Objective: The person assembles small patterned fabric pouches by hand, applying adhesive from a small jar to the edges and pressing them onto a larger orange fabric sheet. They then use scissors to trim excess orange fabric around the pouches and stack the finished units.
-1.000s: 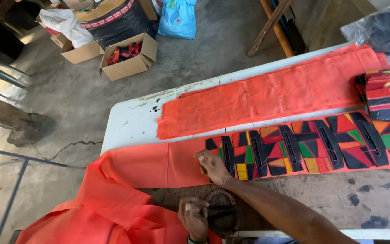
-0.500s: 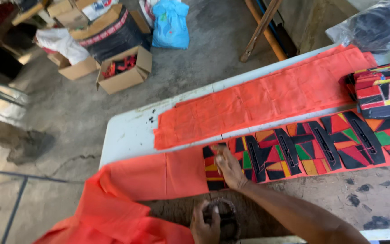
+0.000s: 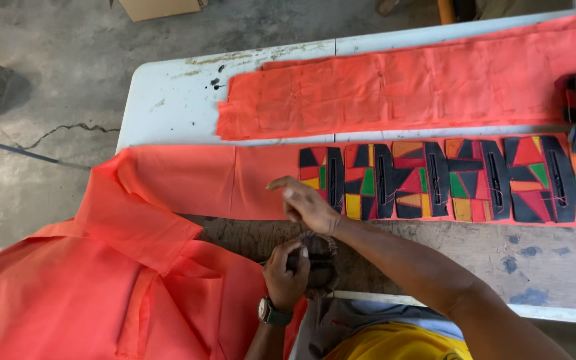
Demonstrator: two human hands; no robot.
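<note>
A small dark object [image 3: 316,261] is gripped by the left hand [image 3: 287,275] at the near table [image 3: 168,100] edge; it cannot be identified; the right hand [image 3: 308,207] hovers loosely curled and empty over the orange cloth [image 3: 188,180], left of the patchwork pieces [image 3: 435,180]; the cloth is judged soft, light and best pinched at an edge.

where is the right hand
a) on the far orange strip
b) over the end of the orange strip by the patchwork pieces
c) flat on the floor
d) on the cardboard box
b: the right hand is over the near orange strip, beside the first patchwork piece.
</note>
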